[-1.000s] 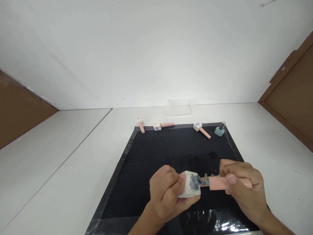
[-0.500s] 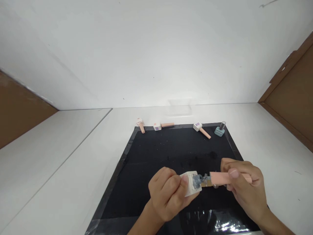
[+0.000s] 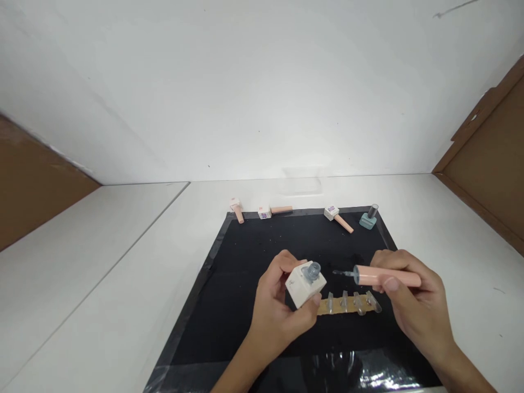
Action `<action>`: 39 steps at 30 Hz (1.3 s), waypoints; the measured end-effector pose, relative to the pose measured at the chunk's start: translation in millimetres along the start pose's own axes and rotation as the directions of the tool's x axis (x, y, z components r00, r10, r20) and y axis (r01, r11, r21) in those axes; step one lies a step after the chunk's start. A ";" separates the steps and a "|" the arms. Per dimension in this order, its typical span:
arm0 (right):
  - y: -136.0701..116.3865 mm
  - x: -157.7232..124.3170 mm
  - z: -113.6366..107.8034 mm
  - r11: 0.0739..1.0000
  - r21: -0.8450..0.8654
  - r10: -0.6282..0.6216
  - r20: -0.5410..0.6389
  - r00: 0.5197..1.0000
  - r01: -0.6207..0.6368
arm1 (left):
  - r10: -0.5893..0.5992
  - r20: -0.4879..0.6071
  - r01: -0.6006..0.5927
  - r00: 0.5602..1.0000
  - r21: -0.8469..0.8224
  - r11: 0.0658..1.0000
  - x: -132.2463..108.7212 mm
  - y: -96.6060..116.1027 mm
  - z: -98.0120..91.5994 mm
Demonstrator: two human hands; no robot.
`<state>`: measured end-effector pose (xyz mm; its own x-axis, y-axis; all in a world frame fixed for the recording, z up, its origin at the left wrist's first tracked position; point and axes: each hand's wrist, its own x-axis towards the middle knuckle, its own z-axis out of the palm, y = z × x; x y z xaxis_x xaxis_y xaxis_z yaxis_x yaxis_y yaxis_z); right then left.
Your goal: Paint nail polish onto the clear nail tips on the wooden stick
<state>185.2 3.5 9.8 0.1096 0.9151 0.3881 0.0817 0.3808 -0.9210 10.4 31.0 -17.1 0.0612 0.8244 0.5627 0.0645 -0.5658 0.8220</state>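
Note:
My left hand (image 3: 282, 305) is closed around a white square nail polish bottle (image 3: 305, 284) whose grey-stained open neck points up and to the right. My right hand (image 3: 409, 297) grips the long pink cap (image 3: 387, 277), with its thin brush sticking out to the left, a short gap from the bottle's neck. Below both, a tan strip (image 3: 347, 304) carrying several clear false nails lies on the black mat (image 3: 245, 284).
Along the mat's far edge lie three more white bottles with pink caps (image 3: 236, 209) (image 3: 274, 211) (image 3: 338, 217), and a teal bottle with a grey cap (image 3: 368, 218) stands upright. White table (image 3: 123, 256) surrounds the mat; brown panels flank both sides.
The pink cap with its brush has come out of the bottle and moved right and up. The bottle has risen and tilted its neck upward, uncovering the strip of nails.

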 end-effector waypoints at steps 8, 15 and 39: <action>0.1 1.0 -1.8 0.999 0.048 0.026 -0.053 0.998 -0.024 | -0.295 0.340 0.417 0.893 -0.377 0.827 -7.3 -9.0 -9.4; -3.9 0.6 0.8 0.987 0.127 0.097 0.010 0.995 -0.098 | -0.365 0.436 0.529 0.822 -0.350 0.773 -1.7 -0.5 -14.5; -5.4 2.9 1.8 0.998 0.046 0.049 0.039 0.998 -0.050 | -0.431 0.569 0.677 0.700 -0.337 0.655 1.8 6.0 -14.8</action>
<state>183.3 4.3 15.9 0.0748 0.9370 0.3412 0.0301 0.3399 -0.9400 -3.8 29.2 -9.8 0.5817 0.8133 -0.0103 -0.2519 0.1921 0.9485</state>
